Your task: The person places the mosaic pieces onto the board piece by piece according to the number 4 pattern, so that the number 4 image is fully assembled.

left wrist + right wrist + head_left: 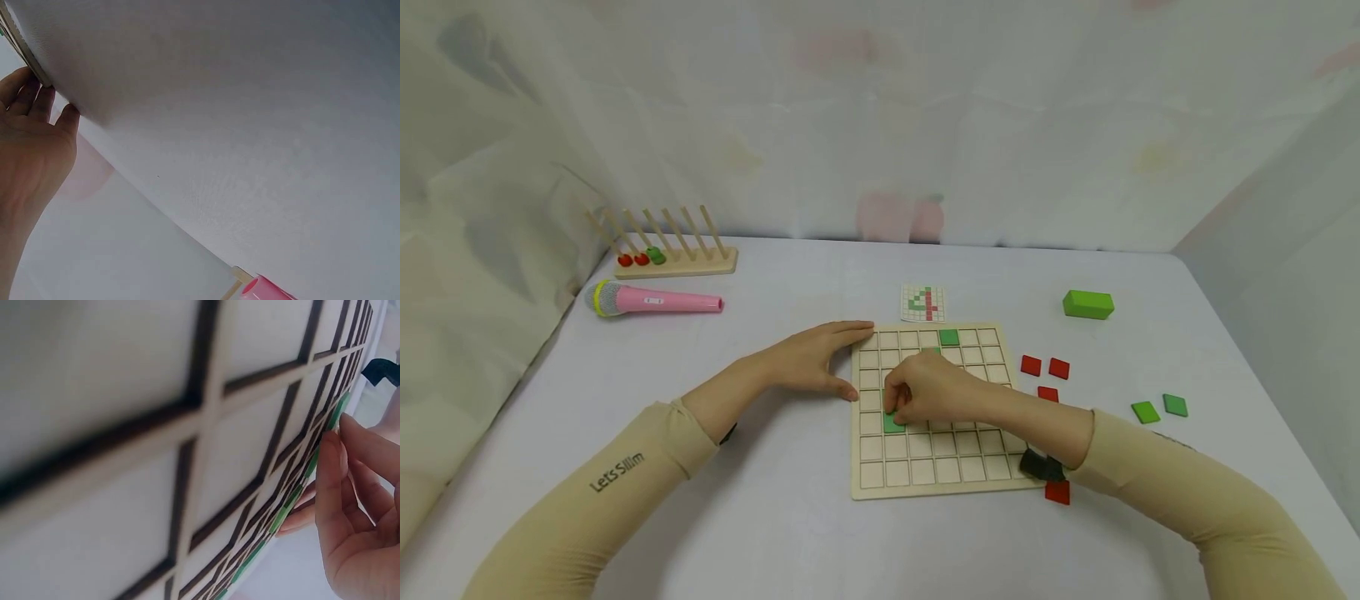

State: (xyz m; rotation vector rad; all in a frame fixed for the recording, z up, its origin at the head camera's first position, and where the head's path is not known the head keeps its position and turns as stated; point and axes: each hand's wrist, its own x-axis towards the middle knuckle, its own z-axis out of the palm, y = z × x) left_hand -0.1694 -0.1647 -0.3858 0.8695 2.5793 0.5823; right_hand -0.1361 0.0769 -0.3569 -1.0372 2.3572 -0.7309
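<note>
A square wooden grid board (947, 492) lies on the table with several green tiles in its cells, one green tile (949, 337) near the far edge. My right hand (934, 387) reaches over the board, thumb and forefinger pinched at a green tile (892, 423) in the lower left cells. In the right wrist view the fingertips (332, 440) meet at the green tile, close on the grid. My left hand (808, 358) spreads along the board's left edge, fingers fairly straight and touching the rim. Part of the green row is hidden under my right hand.
A small pattern card (923, 303) lies beyond the board. Red tiles (1031, 365) are scattered right of it, two loose green tiles (1146, 412) farther right. A green block (1088, 304) stands behind. At left are a pink microphone (662, 301) and a pegged wooden rack (681, 265).
</note>
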